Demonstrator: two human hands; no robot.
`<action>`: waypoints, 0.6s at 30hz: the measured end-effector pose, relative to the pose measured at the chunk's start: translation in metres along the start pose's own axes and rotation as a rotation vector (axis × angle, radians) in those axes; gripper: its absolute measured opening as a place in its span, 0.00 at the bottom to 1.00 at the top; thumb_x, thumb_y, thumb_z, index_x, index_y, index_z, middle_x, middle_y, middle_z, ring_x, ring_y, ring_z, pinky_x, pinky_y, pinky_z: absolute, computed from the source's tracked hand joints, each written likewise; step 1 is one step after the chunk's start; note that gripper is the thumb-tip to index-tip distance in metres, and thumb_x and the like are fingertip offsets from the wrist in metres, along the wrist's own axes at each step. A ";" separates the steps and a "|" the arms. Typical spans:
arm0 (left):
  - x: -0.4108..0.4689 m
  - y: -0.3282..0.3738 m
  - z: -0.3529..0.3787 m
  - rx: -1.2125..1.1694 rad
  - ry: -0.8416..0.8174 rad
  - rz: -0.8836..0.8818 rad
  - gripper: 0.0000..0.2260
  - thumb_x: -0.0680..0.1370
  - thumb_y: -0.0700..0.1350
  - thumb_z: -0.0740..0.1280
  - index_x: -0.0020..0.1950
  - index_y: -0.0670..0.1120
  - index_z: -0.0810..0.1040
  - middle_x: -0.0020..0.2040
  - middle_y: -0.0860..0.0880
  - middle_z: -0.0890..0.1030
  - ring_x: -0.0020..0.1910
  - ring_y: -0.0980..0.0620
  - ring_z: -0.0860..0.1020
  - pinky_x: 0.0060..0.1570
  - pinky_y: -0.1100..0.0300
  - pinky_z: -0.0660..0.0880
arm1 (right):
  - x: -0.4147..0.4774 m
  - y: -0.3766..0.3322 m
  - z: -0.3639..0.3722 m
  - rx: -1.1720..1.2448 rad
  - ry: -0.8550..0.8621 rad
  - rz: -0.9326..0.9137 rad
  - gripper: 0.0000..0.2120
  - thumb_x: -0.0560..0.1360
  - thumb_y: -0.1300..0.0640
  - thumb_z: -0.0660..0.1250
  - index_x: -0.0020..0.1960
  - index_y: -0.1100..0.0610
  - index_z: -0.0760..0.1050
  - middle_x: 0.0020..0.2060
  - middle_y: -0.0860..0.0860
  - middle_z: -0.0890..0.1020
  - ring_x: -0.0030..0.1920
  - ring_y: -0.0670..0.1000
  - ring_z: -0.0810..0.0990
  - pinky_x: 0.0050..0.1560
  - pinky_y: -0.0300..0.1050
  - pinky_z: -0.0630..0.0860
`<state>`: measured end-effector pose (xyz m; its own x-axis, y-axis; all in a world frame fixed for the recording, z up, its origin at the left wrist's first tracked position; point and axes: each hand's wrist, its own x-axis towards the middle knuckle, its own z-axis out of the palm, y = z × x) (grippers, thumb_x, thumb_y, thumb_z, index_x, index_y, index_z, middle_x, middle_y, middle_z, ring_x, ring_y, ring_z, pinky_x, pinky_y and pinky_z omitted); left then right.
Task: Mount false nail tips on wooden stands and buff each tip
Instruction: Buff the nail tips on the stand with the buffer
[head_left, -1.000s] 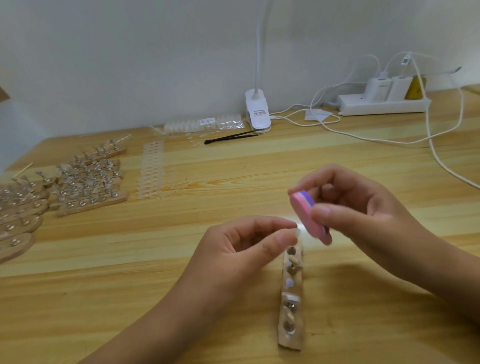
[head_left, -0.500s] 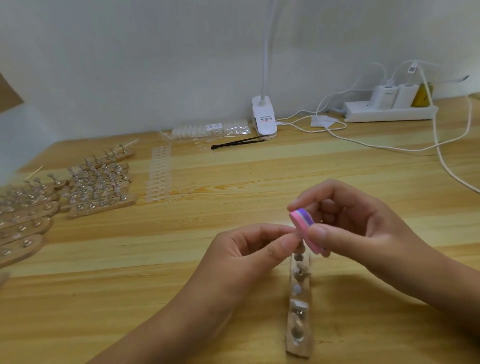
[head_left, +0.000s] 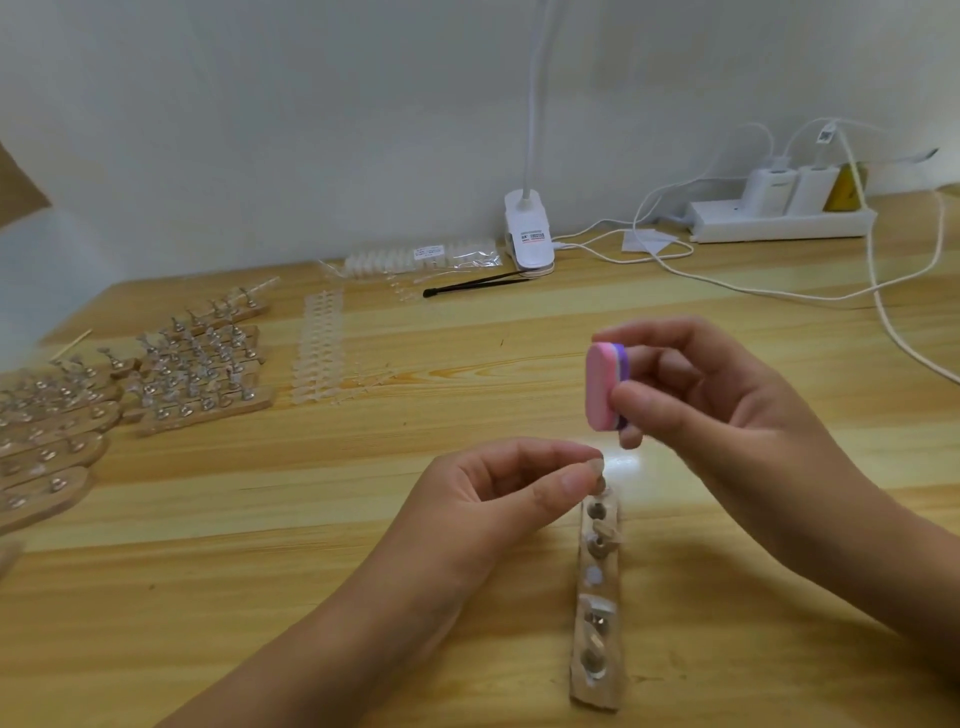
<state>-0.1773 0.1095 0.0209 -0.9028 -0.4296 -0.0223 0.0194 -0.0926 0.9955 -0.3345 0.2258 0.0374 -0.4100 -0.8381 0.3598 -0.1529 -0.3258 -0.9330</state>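
Head view, buffer (head_left: 602, 387) in right hand (head_left: 727, 415)

Head-worn, close, forward-down over table (head_left: 322, 499), edges perhaps warped.

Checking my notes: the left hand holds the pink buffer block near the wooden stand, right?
Not the left: the right hand holds the pink buffer block near the wooden stand, as the head view shows. The left hand pinches a nail tip.
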 end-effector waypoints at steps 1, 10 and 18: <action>0.000 0.000 -0.001 0.001 0.003 -0.008 0.14 0.69 0.55 0.74 0.53 0.53 0.85 0.50 0.51 0.86 0.52 0.58 0.82 0.51 0.68 0.75 | 0.000 0.000 -0.002 0.006 0.031 0.004 0.18 0.68 0.53 0.73 0.58 0.51 0.78 0.41 0.47 0.82 0.40 0.43 0.80 0.44 0.35 0.78; 0.002 0.006 -0.006 -0.258 0.094 -0.008 0.12 0.63 0.55 0.80 0.42 0.53 0.83 0.41 0.47 0.84 0.41 0.55 0.81 0.44 0.65 0.78 | -0.011 0.003 -0.013 -0.254 -0.238 -0.033 0.11 0.72 0.52 0.69 0.54 0.51 0.81 0.57 0.48 0.81 0.61 0.50 0.79 0.58 0.42 0.75; 0.002 0.000 -0.007 -0.096 0.097 -0.014 0.20 0.60 0.67 0.77 0.38 0.53 0.80 0.40 0.49 0.82 0.42 0.53 0.80 0.48 0.63 0.77 | -0.014 0.005 -0.004 -0.422 -0.337 -0.148 0.12 0.74 0.51 0.69 0.58 0.48 0.81 0.58 0.43 0.81 0.64 0.50 0.77 0.62 0.46 0.73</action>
<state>-0.1759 0.1029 0.0201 -0.8578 -0.5117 -0.0495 0.0525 -0.1829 0.9817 -0.3335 0.2379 0.0271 -0.0570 -0.9128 0.4045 -0.5620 -0.3055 -0.7687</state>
